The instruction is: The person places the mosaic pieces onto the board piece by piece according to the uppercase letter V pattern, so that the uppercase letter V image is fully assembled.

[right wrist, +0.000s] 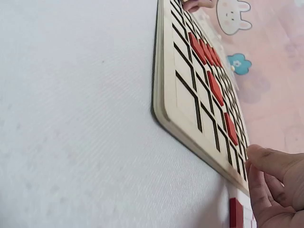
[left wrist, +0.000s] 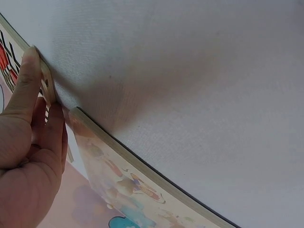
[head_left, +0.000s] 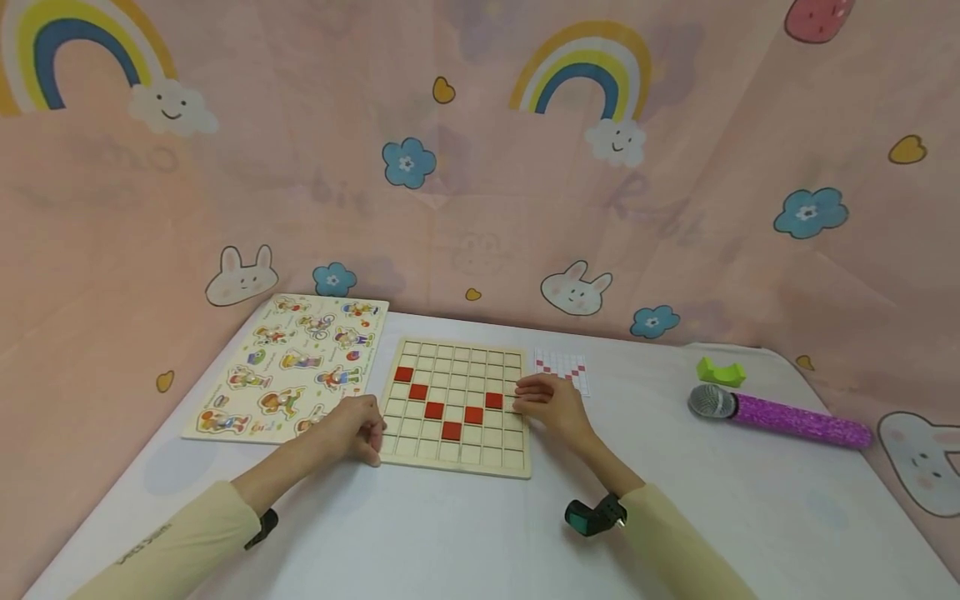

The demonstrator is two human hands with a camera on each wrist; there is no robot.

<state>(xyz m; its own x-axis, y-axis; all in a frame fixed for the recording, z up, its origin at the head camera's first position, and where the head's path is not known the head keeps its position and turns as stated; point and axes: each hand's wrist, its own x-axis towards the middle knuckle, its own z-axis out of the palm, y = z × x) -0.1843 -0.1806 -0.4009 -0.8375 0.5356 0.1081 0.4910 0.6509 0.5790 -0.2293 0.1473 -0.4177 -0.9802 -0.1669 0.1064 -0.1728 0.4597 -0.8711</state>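
Note:
A square wooden grid board [head_left: 457,468] lies flat at the middle of the table, with several red tiles [head_left: 433,411] set in its cells in a V. My left hand [head_left: 348,431] grips the board's near left corner, thumb [left wrist: 29,71] along the front edge and fingers at the side. Over the board's right edge is my right hand [head_left: 551,407], thumb [right wrist: 266,159] and fingertips close together. Whether anything is between them is hidden. Just beyond that hand is a small white pattern card [head_left: 546,357] printed with red squares, partly covered by it.
A wooden picture puzzle board [head_left: 251,400] lies to the left, close to the grid board. At the right are a microphone [head_left: 787,417] with a glittery purple handle and a lime-green curved block [head_left: 722,372]. Behind the table hangs a pink patterned cloth [head_left: 480,208].

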